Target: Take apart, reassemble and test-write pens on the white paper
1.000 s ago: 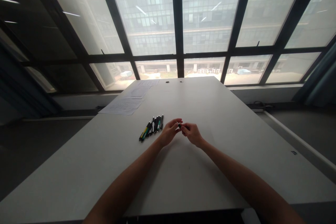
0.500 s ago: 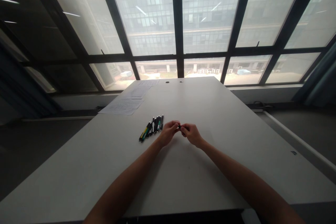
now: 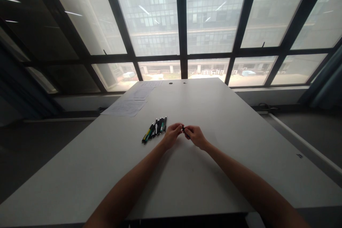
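Note:
A slim black pen (image 3: pixel 183 128), mostly covered by fingers, spans the small gap between my two hands above the table. My left hand (image 3: pixel 172 135) is closed, with thumb and fingers pinching its left end. On the other side, my right hand (image 3: pixel 195 136) grips the pen with the fingers curled in. Just left of my left hand, several pens (image 3: pixel 155 129) lie side by side in a loose bunch, mostly black, some with green, yellow or white parts.
The long white table (image 3: pixel 192 178) stretches toward large windows (image 3: pixel 208 14). Printed paper sheets (image 3: pixel 124 108) lie along its far left edge. Two small dark spots, one a round disc (image 3: pixel 170 83), show at the far end. A small dark mark (image 3: pixel 299 156) is near the right edge.
The hands stay nearly in place, still together on the pen. The black piece between the fingers shows slightly more and its angle has shifted a little. The bunch of pens is unchanged.

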A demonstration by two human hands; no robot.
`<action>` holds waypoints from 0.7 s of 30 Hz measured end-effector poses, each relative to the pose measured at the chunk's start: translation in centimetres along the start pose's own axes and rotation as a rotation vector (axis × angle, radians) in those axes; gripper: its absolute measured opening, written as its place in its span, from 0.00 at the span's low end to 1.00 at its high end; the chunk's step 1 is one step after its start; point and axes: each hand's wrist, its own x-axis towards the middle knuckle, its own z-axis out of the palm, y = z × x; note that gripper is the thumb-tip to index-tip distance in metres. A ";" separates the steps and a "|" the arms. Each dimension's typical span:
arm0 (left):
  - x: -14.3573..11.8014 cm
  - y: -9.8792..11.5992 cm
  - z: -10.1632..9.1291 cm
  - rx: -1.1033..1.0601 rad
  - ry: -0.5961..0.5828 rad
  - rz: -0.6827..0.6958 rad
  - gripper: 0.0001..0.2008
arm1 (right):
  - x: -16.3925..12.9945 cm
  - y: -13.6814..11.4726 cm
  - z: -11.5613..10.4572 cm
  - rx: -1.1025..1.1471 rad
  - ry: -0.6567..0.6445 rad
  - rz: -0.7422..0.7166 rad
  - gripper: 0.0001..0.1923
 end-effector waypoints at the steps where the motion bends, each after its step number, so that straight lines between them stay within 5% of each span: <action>1: 0.0 0.0 0.1 0.002 0.012 0.005 0.14 | 0.0 -0.1 0.0 -0.017 0.012 -0.004 0.16; 8: 0.0 0.2 0.4 0.000 0.124 0.040 0.14 | -0.2 -0.3 0.4 -0.087 0.137 -0.006 0.15; 14: 0.0 0.2 0.1 0.031 -0.009 0.040 0.15 | -0.2 0.2 0.3 -0.023 0.004 0.012 0.16; 21: -0.1 0.2 0.1 0.033 0.029 0.056 0.15 | -0.2 -0.3 0.5 0.014 0.095 0.025 0.17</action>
